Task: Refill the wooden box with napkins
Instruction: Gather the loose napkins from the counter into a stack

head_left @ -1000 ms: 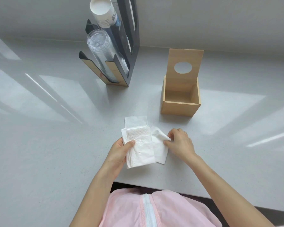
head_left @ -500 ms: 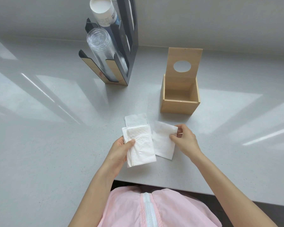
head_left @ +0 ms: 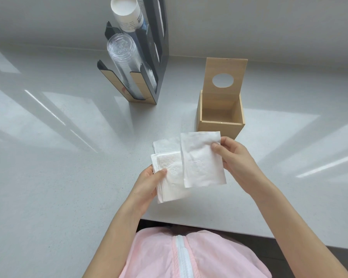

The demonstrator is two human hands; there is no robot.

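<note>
The wooden box [head_left: 219, 128] stands open on the grey counter, its lid [head_left: 224, 77] with a round hole tipped up at the back; its inside looks empty. My left hand [head_left: 147, 183] grips a small stack of white napkins [head_left: 170, 181] by its left edge. My right hand [head_left: 232, 157] pinches a single folded napkin [head_left: 201, 159] by its right edge, lifted off the counter and overlapping the stack. Another napkin [head_left: 164, 145] lies flat on the counter behind the stack.
A black and wood cup dispenser [head_left: 141, 57] stands at the back left of the box, holding clear plastic cups [head_left: 122, 49] and white paper cups [head_left: 127, 11]. The counter's front edge [head_left: 209, 226] runs just before my pink jacket [head_left: 181, 255].
My right hand has picked the single napkin up off the counter and raised it toward the stack. The left hand and its stack have stayed put.
</note>
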